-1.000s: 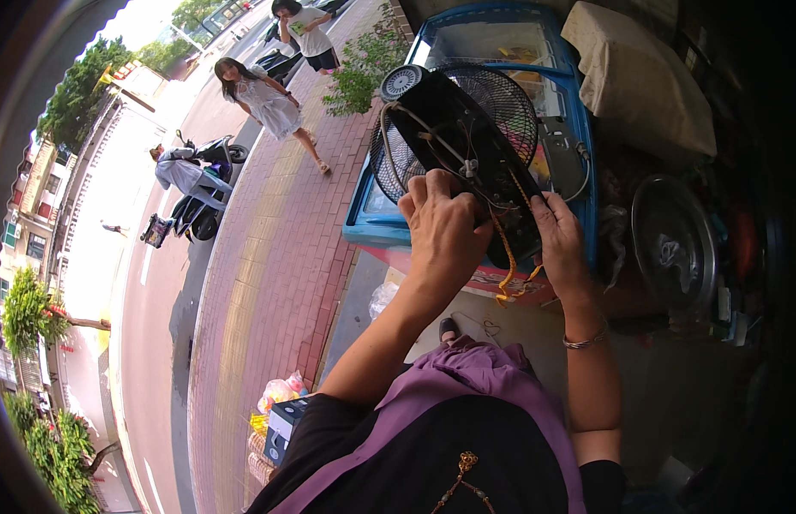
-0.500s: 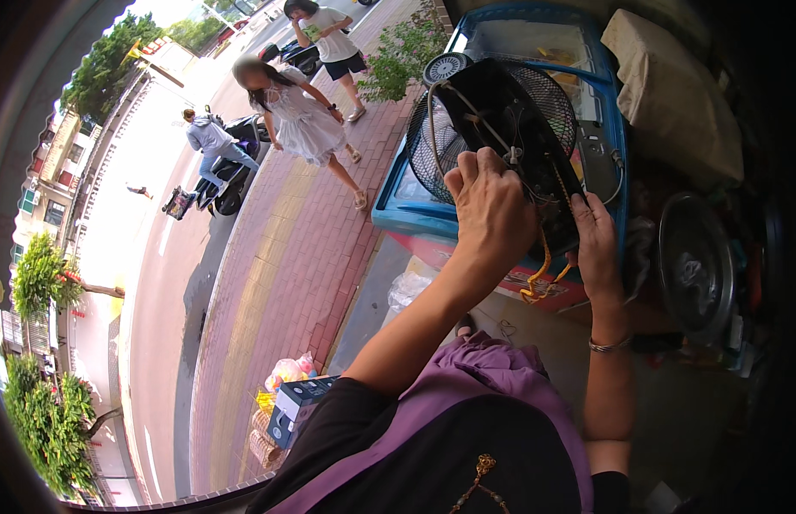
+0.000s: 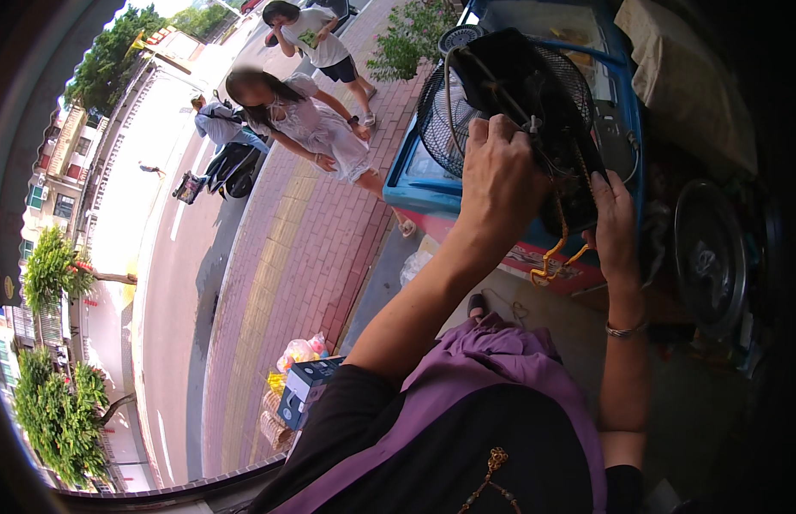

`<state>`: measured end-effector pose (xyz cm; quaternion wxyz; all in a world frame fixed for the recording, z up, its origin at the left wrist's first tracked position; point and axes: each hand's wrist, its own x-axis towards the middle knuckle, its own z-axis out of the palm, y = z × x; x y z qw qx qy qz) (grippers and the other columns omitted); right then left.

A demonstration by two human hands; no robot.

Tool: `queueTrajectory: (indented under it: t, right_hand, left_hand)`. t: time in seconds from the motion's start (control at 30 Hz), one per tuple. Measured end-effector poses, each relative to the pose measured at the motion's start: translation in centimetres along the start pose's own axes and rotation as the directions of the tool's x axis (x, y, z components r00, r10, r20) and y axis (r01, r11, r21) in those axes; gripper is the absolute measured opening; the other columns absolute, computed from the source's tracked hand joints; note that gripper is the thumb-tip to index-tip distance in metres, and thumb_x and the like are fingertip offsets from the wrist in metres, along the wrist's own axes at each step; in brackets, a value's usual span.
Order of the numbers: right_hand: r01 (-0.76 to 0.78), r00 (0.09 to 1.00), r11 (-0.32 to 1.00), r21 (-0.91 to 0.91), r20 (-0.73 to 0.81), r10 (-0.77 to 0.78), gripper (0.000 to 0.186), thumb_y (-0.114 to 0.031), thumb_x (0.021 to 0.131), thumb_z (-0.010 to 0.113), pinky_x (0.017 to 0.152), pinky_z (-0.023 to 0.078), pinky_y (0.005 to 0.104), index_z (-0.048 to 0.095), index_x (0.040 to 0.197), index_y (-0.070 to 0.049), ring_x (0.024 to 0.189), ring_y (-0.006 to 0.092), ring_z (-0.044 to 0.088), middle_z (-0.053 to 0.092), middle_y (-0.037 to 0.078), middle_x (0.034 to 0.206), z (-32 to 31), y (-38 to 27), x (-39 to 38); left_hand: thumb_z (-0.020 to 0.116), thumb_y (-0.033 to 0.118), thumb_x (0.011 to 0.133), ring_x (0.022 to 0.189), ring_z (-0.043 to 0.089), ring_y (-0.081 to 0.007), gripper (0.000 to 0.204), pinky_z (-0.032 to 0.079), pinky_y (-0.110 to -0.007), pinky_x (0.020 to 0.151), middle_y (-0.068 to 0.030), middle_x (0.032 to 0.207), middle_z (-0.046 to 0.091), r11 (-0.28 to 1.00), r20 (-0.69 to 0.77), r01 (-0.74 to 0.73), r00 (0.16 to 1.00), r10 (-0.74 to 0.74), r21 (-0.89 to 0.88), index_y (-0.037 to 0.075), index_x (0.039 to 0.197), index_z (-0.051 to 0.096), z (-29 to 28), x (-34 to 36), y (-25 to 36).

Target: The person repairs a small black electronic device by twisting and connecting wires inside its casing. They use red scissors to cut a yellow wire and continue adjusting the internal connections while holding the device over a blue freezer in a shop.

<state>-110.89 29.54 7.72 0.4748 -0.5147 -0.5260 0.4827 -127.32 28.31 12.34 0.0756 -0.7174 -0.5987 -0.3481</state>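
A long black housing (image 3: pixel 502 62), open on the side toward me and with thin wires inside, lies tilted over a round black mesh fan grille (image 3: pixel 438 120). My left hand (image 3: pixel 503 176) is over the housing's open side with its fingers curled closed; whatever is between the fingertips is hidden. Beside those fingers is a small pale connector (image 3: pixel 535 125) on the wiring. My right hand (image 3: pixel 614 214) grips the housing's right edge, thumb on the near side. A yellow cord (image 3: pixel 548 264) dangles from the lower end between my wrists.
Under the grille stands a chest freezer with a blue rim (image 3: pixel 419 195). A beige cloth-covered object (image 3: pixel 685 81) and a round metal lid or tray (image 3: pixel 711 257) are at right. Two people walk on the brick pavement (image 3: pixel 329 248) at left. A blue box (image 3: pixel 308 385) sits lower left.
The view has shifted a little, so my hands and the housing appear slightly up and to the right. The nearer walker has come closer to the freezer. My grips look the same.
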Motion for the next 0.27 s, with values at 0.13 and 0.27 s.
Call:
queueTrajectory:
  t: [0.13,0.27]
  right_hand:
    - [-0.031,0.999,0.999,0.040,0.023,0.031,0.034,-0.036,0.104,0.046,0.037,0.036,0.0204,0.059,0.106,-0.005,0.041,0.0020,0.041,0.044,-0.005,0.059,-0.4,-0.2,0.7]
    - [0.064,0.996,0.996,0.059,0.060,-0.068,0.033,-0.037,0.103,0.047,0.036,0.036,0.0207,0.060,0.106,-0.007,0.042,0.0013,0.041,0.044,-0.005,0.059,-0.5,0.8,1.3]
  left_hand:
    - [0.066,0.006,0.077,0.099,0.054,-0.0345,0.012,0.047,-0.042,0.087,-0.0164,0.103,0.059,0.997,-0.037,-0.073,0.997,0.071,-0.034,-0.002,0.086,0.066,-0.5,-1.0,0.9]
    - [0.068,0.010,0.083,0.104,0.054,-0.0358,0.013,0.045,-0.043,0.092,-0.0160,0.103,0.059,0.987,0.030,0.000,1.000,0.005,-0.159,0.000,0.089,0.066,-0.3,-2.3,-0.2]
